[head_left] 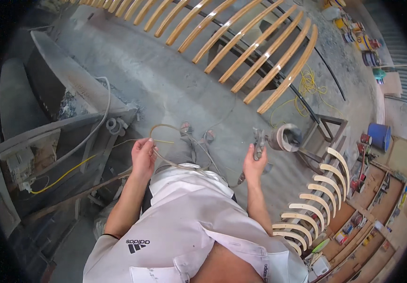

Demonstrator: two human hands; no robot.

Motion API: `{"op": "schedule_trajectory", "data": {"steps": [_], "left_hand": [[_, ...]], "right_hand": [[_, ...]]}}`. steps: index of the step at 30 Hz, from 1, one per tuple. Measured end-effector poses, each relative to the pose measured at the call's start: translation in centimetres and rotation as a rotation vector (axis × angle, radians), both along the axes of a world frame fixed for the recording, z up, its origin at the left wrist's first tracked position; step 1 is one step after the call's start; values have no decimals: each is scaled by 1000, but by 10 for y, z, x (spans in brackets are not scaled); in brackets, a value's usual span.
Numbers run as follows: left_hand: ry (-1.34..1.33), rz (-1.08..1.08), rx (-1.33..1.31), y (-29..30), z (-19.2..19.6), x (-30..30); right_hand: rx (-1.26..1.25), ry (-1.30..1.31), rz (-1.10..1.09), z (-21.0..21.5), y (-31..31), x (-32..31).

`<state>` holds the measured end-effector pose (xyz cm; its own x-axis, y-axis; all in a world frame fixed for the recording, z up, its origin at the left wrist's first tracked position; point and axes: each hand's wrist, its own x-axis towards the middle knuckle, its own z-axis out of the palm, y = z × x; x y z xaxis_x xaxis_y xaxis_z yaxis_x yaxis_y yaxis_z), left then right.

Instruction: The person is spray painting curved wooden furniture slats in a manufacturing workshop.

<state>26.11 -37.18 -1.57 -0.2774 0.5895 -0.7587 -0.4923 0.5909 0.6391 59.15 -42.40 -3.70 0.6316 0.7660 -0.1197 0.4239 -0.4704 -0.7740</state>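
Hose (170, 141) – thin, pale – loops upward from the closed left hand (143, 156); right hand (254, 162) grips a spray gun (259, 140) upright, nozzle up. Blue drum (379, 136) sits far right of the hands.

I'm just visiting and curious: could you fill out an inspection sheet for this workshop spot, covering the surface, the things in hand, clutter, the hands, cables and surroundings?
Surface: dusty grey concrete floor, seen from above a standing person.
Job's things: a loop of pale hose and a metal spray-gun-like tool; its exact kind is unclear.
Clutter: paint cans, a blue bucket, small items on the wooden boards at right.
Hands: left hand grips the hose; right hand holds the tool.
Cables: tangled yellow cord on the floor; a yellow wire and grey hose by the dusty machine.
Surroundings: rows of curved wooden slats drying on rails, more unfinished ones at right.
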Motion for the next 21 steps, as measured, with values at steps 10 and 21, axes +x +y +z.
{"op": "schedule_trajectory", "data": {"steps": [10, 21], "left_hand": [[184, -53, 67, 1, 12, -55], [258, -258, 131, 75, 16, -163]], "right_hand": [[209, 203, 386, -29, 145, -132], [466, 142, 561, -38, 311, -317]]}}
